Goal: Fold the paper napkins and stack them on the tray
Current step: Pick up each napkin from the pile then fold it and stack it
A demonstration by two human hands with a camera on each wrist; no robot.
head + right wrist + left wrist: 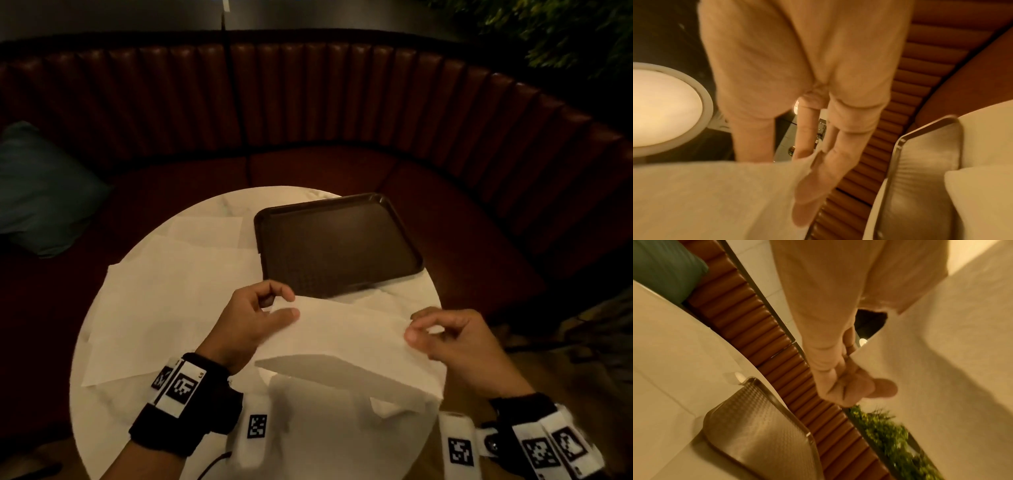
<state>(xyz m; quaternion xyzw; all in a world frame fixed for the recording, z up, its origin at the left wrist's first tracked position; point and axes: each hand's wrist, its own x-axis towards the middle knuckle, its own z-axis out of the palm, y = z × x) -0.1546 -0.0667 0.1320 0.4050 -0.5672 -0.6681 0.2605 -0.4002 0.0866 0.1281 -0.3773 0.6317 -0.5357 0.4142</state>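
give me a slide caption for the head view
Both hands, left hand and right hand, pinch a white napkin lifted over the round table, with the dark tray bare.

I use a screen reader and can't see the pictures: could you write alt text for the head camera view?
Two hands, left hand and right hand, pinch the far corners of a white paper napkin lifted above a round white marble table. Beyond lies an empty dark brown rectangular plastic tray, with more flat white napkins to its left.

1. We see the lifted napkin [346, 346] covering the tray [337, 246] rim nearest our pinch.
2. Below the grip, the table [102, 411] runs off the frame's bottom edge.
3. Both wrist views are smeared — the plant [888, 433] beyond our left hand [246, 325] is blurred.
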